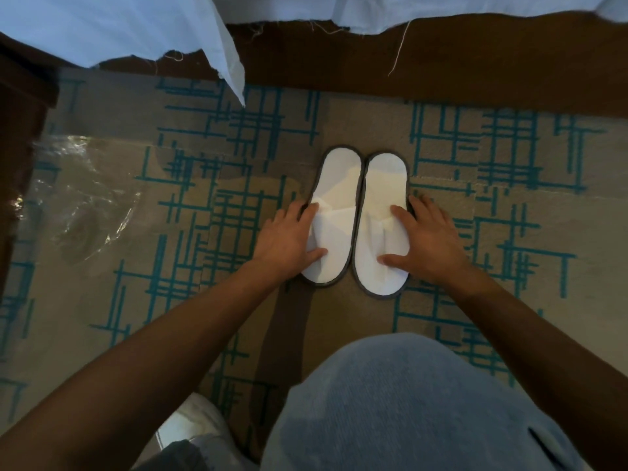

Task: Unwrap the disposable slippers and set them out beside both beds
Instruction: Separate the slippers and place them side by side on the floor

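So I've got both hands down on the slippers right now. My left hand [287, 237] is spread flat over the outer edge of the left slipper [334, 215], fingers splayed, thumb pressing on the white upper near the toe end, fingertips reaching up by the opening. Not gripping anything, just an open palm resting on it. Right hand [424, 237] is doing the mirror version on the right slipper [382, 226]: index finger lying across the mouth of the upper, thumb lower down on the toe part, the other fingers wrapped over the outer rim. Also open, nothing pinched.

The two slippers sit side by side on the carpet [238, 198], inner edges touching along most of their length. They're white with a dark grey trim, closed toes pointing back toward me, heels pointing at the bed. The left one's upper looks a bit creased and folded; the right one is flatter.

The carpet is tan with a teal crosshatch line pattern. Just past the heels there's a dark brown bed base [441, 73], with pale blue sheets [119, 25] hanging over it, raw edge, a few loose threads dangling. Off to the left, well apart from the slippers, a crumpled clear plastic wrapper [78, 198] lies on the carpet beside some dark wooden furniture [20, 130]. My knee in light blue trousers [407, 402] fills the bottom of the view, and a white shoe [190, 433] pokes out lower left.
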